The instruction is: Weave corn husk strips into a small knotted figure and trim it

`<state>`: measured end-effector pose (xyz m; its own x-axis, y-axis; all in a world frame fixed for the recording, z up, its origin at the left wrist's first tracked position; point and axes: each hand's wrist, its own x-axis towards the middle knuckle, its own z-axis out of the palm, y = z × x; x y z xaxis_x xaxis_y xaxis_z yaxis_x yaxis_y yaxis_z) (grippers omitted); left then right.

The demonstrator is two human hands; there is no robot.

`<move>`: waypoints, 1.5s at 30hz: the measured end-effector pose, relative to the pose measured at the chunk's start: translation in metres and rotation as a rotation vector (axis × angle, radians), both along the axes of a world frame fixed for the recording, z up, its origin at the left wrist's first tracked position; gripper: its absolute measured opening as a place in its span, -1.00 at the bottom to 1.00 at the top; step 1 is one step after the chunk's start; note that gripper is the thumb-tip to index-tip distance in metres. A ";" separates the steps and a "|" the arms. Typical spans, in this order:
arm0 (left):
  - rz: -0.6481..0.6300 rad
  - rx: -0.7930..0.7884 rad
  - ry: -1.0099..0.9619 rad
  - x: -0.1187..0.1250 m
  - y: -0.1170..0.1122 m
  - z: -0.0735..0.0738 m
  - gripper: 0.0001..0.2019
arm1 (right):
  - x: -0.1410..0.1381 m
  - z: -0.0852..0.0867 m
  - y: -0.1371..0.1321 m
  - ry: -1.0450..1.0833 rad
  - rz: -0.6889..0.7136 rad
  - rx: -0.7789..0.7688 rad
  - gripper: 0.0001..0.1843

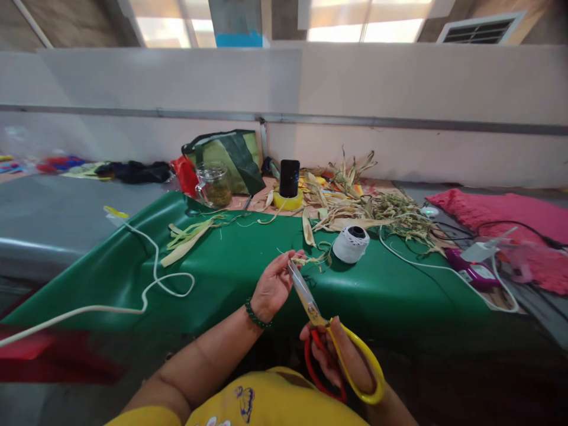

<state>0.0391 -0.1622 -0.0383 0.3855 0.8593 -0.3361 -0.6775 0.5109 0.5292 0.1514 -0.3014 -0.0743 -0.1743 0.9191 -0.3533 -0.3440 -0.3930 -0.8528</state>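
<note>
My left hand (274, 285) pinches a small dry corn-husk piece (303, 259) over the green table cover (231, 266). A bead bracelet circles that wrist. My right hand (341, 358) has its fingers through the yellow and red handles of a pair of scissors (310, 305). The blades point up and to the left and meet the husk piece at the left fingertips. A white spool of thread (351, 243) stands just right of the husk.
A pile of dry husks (355, 204), a black phone on a yellow tape roll (289, 184), a glass jar (214, 185) and a green bag (231, 157) lie at the back. White cables (155, 278) cross the cover. A purple glue gun (470, 269) and pink cloth (501, 219) sit right.
</note>
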 end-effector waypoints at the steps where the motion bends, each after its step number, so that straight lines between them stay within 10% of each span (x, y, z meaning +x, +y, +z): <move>1: 0.009 -0.004 0.006 0.001 -0.001 0.001 -0.87 | -0.001 -0.001 0.001 0.003 0.002 0.003 -0.11; 45: -0.024 0.004 -0.063 -0.001 -0.002 -0.008 -0.87 | -0.006 -0.005 0.015 0.142 0.004 0.033 -0.15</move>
